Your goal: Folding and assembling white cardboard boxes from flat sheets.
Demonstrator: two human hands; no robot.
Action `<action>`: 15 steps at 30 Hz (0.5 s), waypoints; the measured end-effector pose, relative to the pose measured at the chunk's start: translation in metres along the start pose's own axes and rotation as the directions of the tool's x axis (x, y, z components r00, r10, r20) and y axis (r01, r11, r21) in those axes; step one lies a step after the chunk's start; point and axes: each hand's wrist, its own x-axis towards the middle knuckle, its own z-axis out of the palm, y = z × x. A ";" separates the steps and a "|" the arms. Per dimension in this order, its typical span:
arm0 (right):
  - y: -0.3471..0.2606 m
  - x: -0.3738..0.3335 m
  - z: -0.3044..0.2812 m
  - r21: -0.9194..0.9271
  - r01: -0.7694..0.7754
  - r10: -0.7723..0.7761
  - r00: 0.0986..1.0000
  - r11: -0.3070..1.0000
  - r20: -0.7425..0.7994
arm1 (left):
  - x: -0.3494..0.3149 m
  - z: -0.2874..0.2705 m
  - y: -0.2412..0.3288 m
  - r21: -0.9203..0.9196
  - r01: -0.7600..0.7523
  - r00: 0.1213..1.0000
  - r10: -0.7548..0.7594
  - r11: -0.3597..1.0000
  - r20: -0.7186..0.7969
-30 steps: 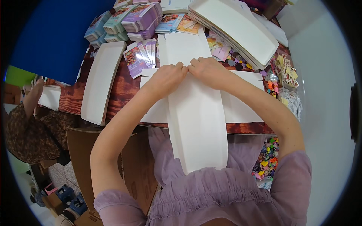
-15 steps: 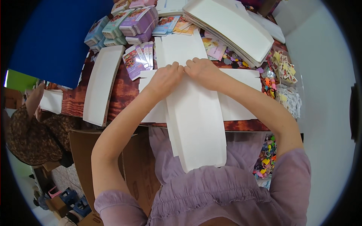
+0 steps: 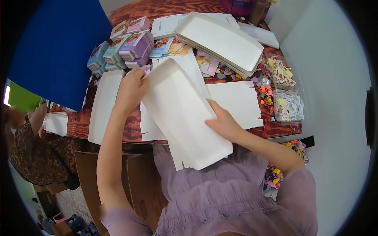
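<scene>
A shallow white cardboard tray point(image 3: 185, 114) with raised walls lies slanted in front of me, its near end over my lap. My left hand point(image 3: 133, 89) has its fingers closed round the tray's far left corner. On the opposite long side, my right hand point(image 3: 223, 122) grips the wall, thumb inside and fingers outside. Under the tray, flat white cardboard sheets point(image 3: 235, 103) with slotted edges spread crosswise over the table. Another white tray point(image 3: 105, 106) lies left of my left hand.
Stacked white trays point(image 3: 220, 41) stand at the far right. Small pastel boxes point(image 3: 136, 45) are piled at the far left near a blue panel point(image 3: 59, 47). Bags of small pieces point(image 3: 288, 104) line the right edge. Another person's patterned clothing point(image 3: 35, 155) shows at left.
My hands were together on the far part of the white cardboard. They have moved apart, and the piece now shows as a walled tray, turned with its far end leftward. The view has shifted.
</scene>
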 end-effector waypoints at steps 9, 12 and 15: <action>-0.045 0.083 -0.118 -0.462 0.133 -0.219 0.966 0.877 -0.137 | 0.037 -0.024 0.006 -0.699 0.322 0.935 -0.332 0.639 0.126; -0.052 0.136 -0.161 -0.630 0.155 -0.388 0.887 0.761 -0.250 | 0.059 -0.026 0.044 -0.786 0.169 0.963 -0.269 0.595 0.003; -0.059 0.177 -0.192 -0.610 0.226 -0.444 0.866 0.759 -0.232 | 0.064 -0.023 0.065 -0.787 0.071 0.949 -0.285 0.612 -0.136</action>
